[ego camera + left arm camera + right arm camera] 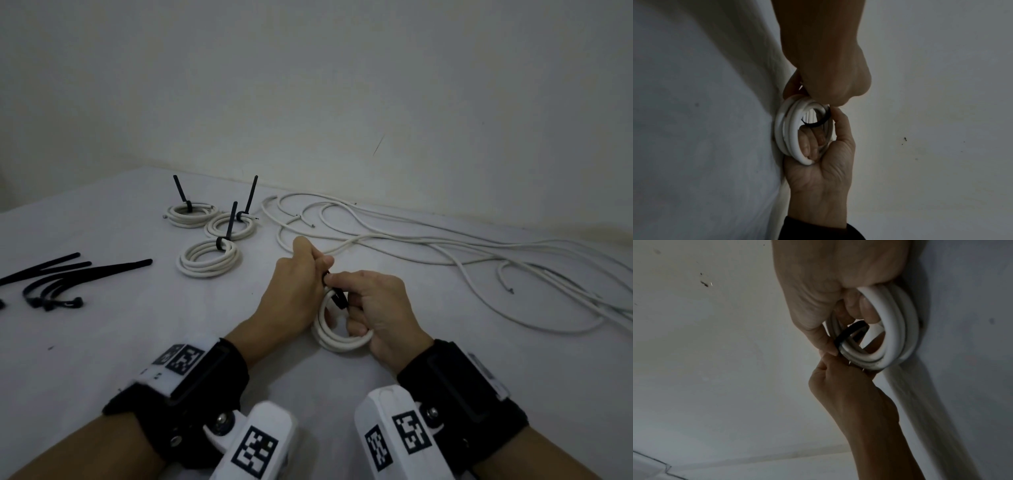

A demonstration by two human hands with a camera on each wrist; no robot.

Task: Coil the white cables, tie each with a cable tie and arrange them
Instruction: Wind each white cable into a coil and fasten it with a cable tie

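A white cable coil (337,342) stands on edge on the white table (137,342), between my hands. My right hand (373,305) grips it from the right, fingers curled through its hole (898,331). A black cable tie (338,297) loops round the top of the coil's strands (846,332). My left hand (305,277) pinches the tie at the top of the coil, meeting the right thumb there. In the left wrist view the coil (791,129) shows the tie (818,124) as a loose loop. The tie's free end is hidden in the left fingers.
Three tied coils (209,262), (230,224), (190,214) lie at the back left, their tie tails sticking up. Several loose white cables (411,246) sprawl across the back right. Spare black ties (61,277) lie at the far left. A wall closes the far edge.
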